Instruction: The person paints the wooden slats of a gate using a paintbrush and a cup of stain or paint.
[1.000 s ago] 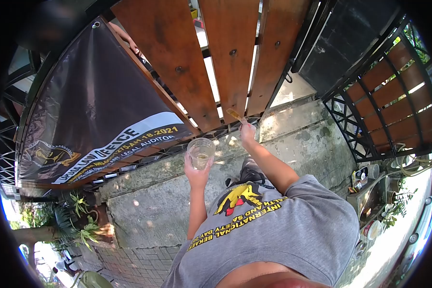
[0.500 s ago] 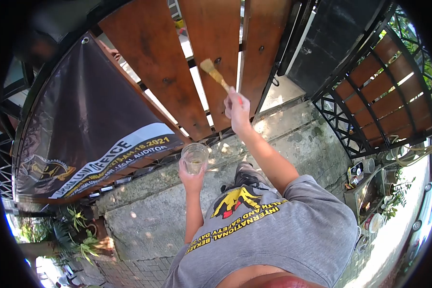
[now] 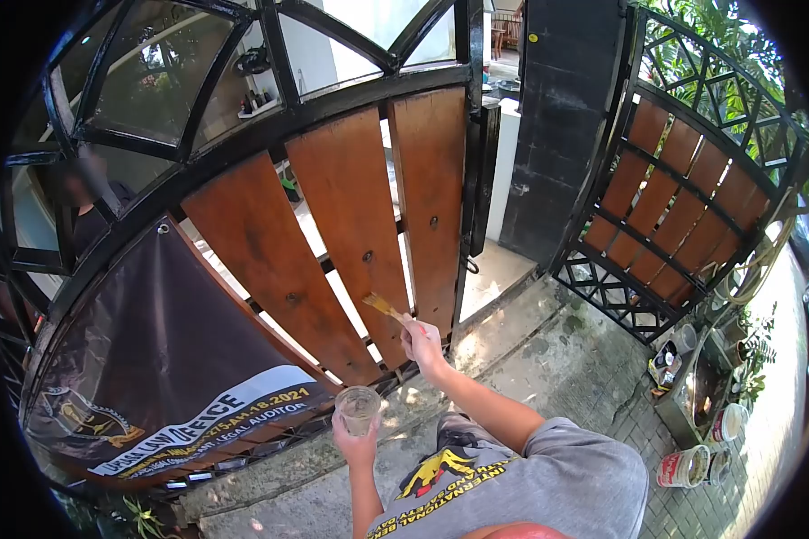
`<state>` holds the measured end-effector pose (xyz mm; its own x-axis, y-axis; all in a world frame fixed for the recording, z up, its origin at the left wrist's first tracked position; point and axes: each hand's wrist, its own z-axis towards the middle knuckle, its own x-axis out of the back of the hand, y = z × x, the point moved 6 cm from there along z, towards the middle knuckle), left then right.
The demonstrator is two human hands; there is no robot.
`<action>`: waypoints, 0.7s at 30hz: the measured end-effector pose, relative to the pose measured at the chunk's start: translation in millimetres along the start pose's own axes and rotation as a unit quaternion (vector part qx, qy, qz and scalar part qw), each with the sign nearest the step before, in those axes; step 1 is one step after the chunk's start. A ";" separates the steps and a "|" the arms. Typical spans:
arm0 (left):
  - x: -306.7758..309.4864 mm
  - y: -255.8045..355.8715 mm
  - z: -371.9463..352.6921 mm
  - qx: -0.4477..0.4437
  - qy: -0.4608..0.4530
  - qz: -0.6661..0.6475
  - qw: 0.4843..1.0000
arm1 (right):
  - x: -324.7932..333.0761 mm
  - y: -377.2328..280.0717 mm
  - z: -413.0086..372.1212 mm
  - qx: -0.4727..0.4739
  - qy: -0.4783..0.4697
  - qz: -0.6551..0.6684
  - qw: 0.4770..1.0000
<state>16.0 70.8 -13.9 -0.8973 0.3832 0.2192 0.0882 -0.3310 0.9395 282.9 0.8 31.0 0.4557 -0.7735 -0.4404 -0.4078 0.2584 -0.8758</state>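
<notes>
My right hand (image 3: 421, 341) is closed around the handle of a paintbrush (image 3: 384, 307). The brush points up and left, its pale bristles overlapping the lower part of a brown wooden gate plank (image 3: 343, 207), below a dark bolt. Lower and to the left, my left hand (image 3: 357, 440) wraps round a clear plastic cup (image 3: 359, 406) held upright, with a little liquid showing in it. The plank belongs to a black metal-framed gate (image 3: 283, 126) with gaps between its boards.
A dark banner (image 3: 153, 332) with lettering covers the gate's left side. Behind the bars stands a person (image 3: 90, 211). A black pillar (image 3: 562, 135) and a second wooden gate (image 3: 674, 189) rise at the right. Paint buckets (image 3: 683, 467) and a planter trough (image 3: 692, 409) line the right side.
The view has tilted upward, showing the gate's top bars and the person behind. The brush has gone from beside the plank's bolt to below it. Both hands keep their hold.
</notes>
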 end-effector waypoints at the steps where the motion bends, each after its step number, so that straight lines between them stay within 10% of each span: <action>1: -3.6 3.5 0.3 0.001 -0.006 -0.005 1.000 | -9.1 -15.5 -3.6 0.024 -0.035 0.027 0.999; 6: -6.1 9.7 1.7 -0.022 -0.016 0.006 1.000 | -6.2 -3.7 2.9 0.070 -0.084 0.027 0.994; 14: 0.4 9.9 -3.1 -0.029 -0.014 0.009 0.999 | 105.4 150.6 63.8 0.061 0.164 -0.175 0.969; 16: 1.4 15.3 -1.4 -0.025 -0.008 -0.001 1.000 | 108.6 146.2 54.2 -0.061 0.204 -0.144 0.966; 21: 4.0 16.1 0.6 -0.012 -0.005 -0.004 1.000 | 22.7 6.8 5.5 0.047 0.031 0.060 0.997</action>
<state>14.0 67.5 2.2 -0.8937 0.3944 0.2138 0.0701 -0.3479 0.9349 294.8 -11.9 13.9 0.3571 -0.7670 -0.5332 -0.3796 0.4024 -0.8331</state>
